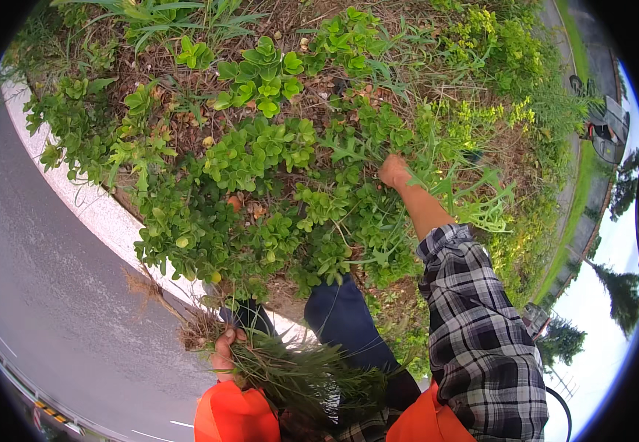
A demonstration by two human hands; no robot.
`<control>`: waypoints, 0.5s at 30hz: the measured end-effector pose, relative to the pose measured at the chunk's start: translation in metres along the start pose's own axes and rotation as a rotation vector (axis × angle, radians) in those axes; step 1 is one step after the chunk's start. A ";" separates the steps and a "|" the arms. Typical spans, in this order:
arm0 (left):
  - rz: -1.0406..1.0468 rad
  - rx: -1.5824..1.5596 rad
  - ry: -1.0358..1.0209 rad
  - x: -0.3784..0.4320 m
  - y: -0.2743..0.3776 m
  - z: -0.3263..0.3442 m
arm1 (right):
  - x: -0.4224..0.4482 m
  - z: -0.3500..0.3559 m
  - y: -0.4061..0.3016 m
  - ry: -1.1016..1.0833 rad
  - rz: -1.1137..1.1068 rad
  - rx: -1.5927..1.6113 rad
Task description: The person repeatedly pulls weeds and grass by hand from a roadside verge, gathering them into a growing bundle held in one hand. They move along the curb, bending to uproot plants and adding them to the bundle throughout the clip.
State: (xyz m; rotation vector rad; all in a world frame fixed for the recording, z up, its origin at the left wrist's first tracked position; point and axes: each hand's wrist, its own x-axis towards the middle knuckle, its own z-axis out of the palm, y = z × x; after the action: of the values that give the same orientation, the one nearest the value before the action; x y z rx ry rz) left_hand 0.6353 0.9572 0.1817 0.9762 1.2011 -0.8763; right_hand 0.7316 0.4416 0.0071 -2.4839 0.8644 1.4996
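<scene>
My left hand (pixel 224 353) is closed around a thick bundle of pulled weeds (pixel 303 364) at the lower middle. The roots (pixel 201 330) stick out to the left, and the long green blades hang to the right across my legs. Farther forward, my right hand (pixel 394 171) reaches down into low round-leaved shrubs (pixel 259 149). Its fingers are curled in a fist around the stems of a weed with jagged leaves (pixel 452 190), which spreads beside my forearm. Leaves partly hide the fingertips and the base of that weed.
A pale curb (pixel 98 212) borders the planting bed on the left, with an asphalt road (pixel 49 265) beyond it. Dry stalks and brown leaf litter (pixel 314 94) lie between the shrubs. Tall grass (pixel 187 16) grows at the far end. A vehicle (pixel 609 130) stands far right.
</scene>
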 end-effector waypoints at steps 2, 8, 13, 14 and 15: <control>0.025 0.095 -0.090 0.009 -0.002 0.002 | 0.008 0.018 -0.010 -0.029 0.144 0.300; -0.105 0.056 0.002 0.008 0.019 0.085 | 0.044 0.087 -0.012 -0.211 0.307 1.244; -0.167 0.193 -0.112 0.026 0.043 0.090 | 0.056 0.124 -0.009 0.185 -0.152 -0.144; -0.235 0.196 -0.095 0.019 0.054 0.096 | 0.045 0.152 0.003 0.224 -0.115 -0.011; -0.258 0.172 -0.019 0.007 0.071 0.092 | 0.016 0.137 -0.042 0.081 0.000 0.463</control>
State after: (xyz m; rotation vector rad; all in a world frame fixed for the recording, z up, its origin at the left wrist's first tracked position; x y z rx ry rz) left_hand 0.7331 0.8953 0.1925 0.9606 1.2688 -1.2063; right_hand 0.6528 0.5217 -0.0835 -2.2076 1.0798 1.0519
